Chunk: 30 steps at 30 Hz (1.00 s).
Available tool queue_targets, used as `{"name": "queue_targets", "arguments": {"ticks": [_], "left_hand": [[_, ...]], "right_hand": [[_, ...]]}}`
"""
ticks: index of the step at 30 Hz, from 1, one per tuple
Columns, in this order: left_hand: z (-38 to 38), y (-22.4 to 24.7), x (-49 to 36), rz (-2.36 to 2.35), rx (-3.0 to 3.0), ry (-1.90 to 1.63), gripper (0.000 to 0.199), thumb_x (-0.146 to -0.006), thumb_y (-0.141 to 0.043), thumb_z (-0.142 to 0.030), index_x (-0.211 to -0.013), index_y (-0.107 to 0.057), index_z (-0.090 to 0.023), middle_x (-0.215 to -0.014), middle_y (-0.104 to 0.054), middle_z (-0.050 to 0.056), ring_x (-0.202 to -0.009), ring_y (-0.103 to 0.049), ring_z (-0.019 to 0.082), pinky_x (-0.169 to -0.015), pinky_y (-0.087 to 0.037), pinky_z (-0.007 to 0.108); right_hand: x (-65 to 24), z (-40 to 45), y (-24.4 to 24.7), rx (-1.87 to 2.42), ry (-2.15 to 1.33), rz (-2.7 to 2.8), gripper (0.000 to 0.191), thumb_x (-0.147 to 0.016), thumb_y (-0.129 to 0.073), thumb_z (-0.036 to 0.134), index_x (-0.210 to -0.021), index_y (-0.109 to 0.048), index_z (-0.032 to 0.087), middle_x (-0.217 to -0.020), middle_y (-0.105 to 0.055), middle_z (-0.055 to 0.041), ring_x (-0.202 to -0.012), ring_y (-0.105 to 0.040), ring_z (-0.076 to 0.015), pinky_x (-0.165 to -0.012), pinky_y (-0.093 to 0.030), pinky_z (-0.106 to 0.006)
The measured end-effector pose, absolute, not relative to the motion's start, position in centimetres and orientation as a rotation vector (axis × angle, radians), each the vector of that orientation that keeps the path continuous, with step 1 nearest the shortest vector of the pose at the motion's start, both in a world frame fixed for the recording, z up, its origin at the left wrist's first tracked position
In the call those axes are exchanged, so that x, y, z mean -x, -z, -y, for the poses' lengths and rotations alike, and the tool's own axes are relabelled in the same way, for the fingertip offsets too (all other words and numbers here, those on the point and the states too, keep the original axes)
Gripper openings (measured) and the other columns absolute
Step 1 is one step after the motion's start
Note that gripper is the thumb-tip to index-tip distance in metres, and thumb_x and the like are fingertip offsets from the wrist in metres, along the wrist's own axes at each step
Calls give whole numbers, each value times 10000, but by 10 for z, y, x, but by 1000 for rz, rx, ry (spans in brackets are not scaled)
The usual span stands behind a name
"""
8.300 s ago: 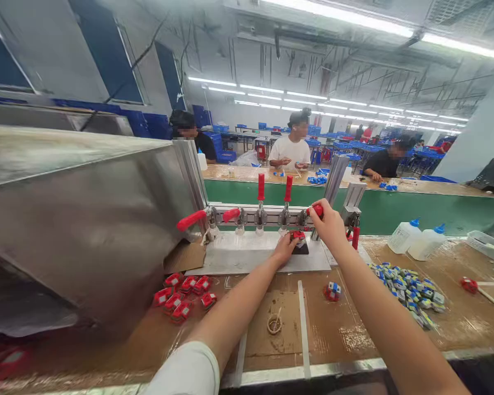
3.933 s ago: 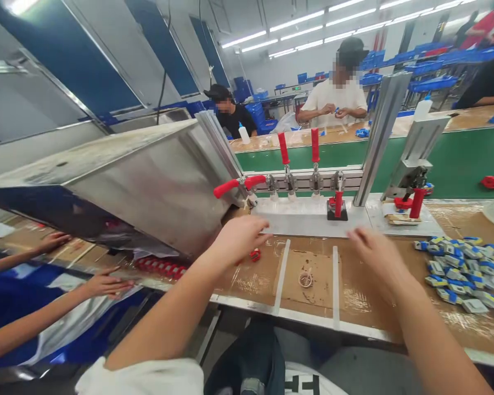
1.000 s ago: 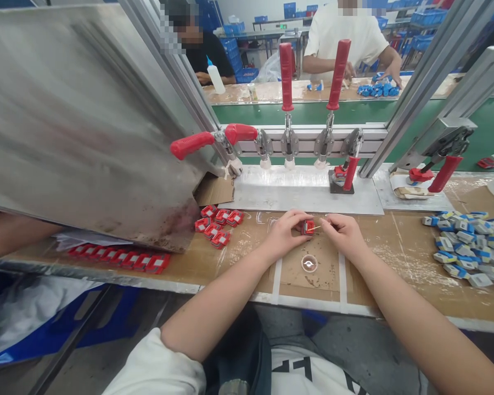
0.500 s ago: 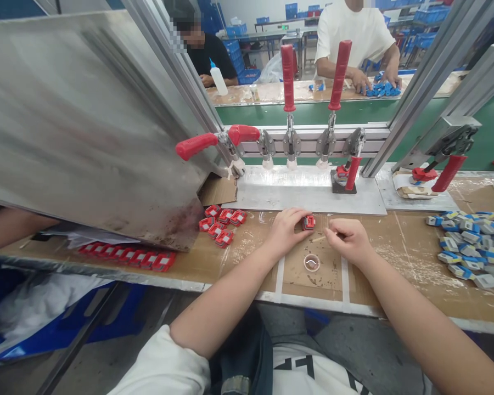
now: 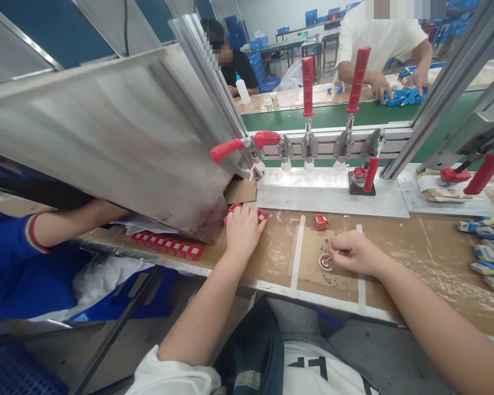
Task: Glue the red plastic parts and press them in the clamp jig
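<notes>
Half a second ago both hands were meeting over the small red plastic part (image 5: 321,221); now it is lying alone on the brown taped cardboard worktop (image 5: 432,258), just past the two white tape strips, and the left hand (image 5: 243,230) is reaching off to the left.

Leaning in from the left, the big slanted sheet-metal chute (image 5: 119,137) is pointing its low corner at the bench, so loose pieces are gathering there within easy reach. Along the far side, the row of red-handled toggle clamps (image 5: 308,118) is standing over the flat aluminium plate (image 5: 333,195); the clamp nearest the right end of the plate is folded down on a black block, two are upright. A co-worker's blue-sleeved arm (image 5: 45,230) is reaching under the chute, near the line of red parts (image 5: 168,246) at the near edge.

The left hand is lying palm down, fingers curled over the cluster of red parts (image 5: 260,214) at the chute's mouth, touching them; whether it is gripping one I cannot tell. The right hand (image 5: 354,252) is loosely closed, pinching a thin pale stick (image 5: 331,253) whose tip is dipping at the small clear round dish (image 5: 325,262) between the tape strips.
</notes>
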<state>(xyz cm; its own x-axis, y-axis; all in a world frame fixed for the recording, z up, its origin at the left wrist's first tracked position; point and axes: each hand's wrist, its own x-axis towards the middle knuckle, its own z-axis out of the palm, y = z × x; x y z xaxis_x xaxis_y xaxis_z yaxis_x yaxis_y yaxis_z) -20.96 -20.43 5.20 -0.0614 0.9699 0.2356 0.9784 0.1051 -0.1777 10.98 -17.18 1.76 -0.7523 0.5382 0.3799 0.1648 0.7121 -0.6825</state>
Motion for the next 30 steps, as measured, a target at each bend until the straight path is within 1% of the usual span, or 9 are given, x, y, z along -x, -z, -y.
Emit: {"name": "queue_targets", "arguments": {"ticks": [3, 6, 8, 10, 12, 15, 22, 26, 30], "left_hand": [[209, -49, 195, 2028, 2078, 383, 207, -951, -648, -315, -1103, -651, -175, -1063, -700, 145, -1067, -609, 346, -919, -463, 474], [214, -48, 165, 1931, 2422, 912, 216, -960, -640, -257, -1172, -627, -214, -1126, -690, 92, -1045, -648, 253, -915, -513, 384], [213, -42, 143, 1834, 2706, 1170, 246, -909, -704, -228, -1148, -646, -228, -1110, -678, 58, -1000, -658, 204, -870, -537, 321], [208, -31, 125, 1766, 2886, 1298, 281, -832, -775, -197, -1096, -681, -221, -1049, -667, 40, -967, -656, 189, -844, -542, 299], [202, -20, 114, 1792, 2919, 1372, 291, -791, -804, -181, -1064, -710, -212, -1013, -656, 39, -945, -651, 188, -821, -541, 295], [198, -9, 110, 1872, 2912, 1429, 301, -777, -810, -179, -1066, -730, -208, -1030, -657, 48, -913, -646, 182, -766, -536, 285], [199, -10, 110, 1880, 2916, 1434, 295, -785, -800, -185, -1072, -733, -197, -1061, -658, 58, -906, -646, 180, -806, -548, 309], [199, -9, 110, 1870, 2907, 1452, 289, -785, -801, -191, -1065, -729, -192, -1066, -661, 64, -909, -649, 185, -801, -552, 312], [199, -8, 111, 1874, 2897, 1469, 282, -798, -795, -195, -1073, -737, -203, -1073, -658, 67, -921, -653, 189, -797, -556, 314]], "right_hand": [[-112, 170, -18, 562, -874, 2277, 411, -889, -530, 159, -615, -230, 218, -566, -239, 67, -513, -252, -89, -528, -213, -265], [-114, 169, -20, 586, -900, 2151, 417, -919, -525, 184, -610, -246, 217, -569, -244, 61, -511, -252, -90, -521, -213, -271], [-115, 167, -22, 601, -913, 2029, 425, -946, -523, 203, -604, -271, 217, -568, -266, 56, -510, -266, -92, -518, -221, -275], [-116, 166, -24, 655, -878, 1921, 429, -966, -528, 221, -602, -302, 216, -567, -291, 53, -513, -285, -96, -520, -235, -276], [-114, 164, -24, 746, -805, 1869, 432, -977, -540, 245, -604, -324, 215, -565, -308, 51, -521, -301, -100, -524, -247, -276], [-110, 161, -22, 850, -729, 1898, 438, -990, -544, 298, -608, -350, 213, -564, -338, 48, -531, -324, -106, -532, -261, -278], [-103, 158, -14, 900, -726, 1971, 439, -1009, -539, 340, -629, -359, 213, -577, -367, 45, -554, -355, -113, -550, -277, -277], [-104, 158, -15, 891, -684, 1994, 420, -1003, -542, 310, -637, -360, 215, -582, -359, 47, -553, -348, -112, -548, -274, -274], [-106, 159, -15, 894, -567, 2002, 429, -959, -561, 224, -634, -281, 219, -576, -307, 57, -538, -306, -101, -533, -242, -274]]}}
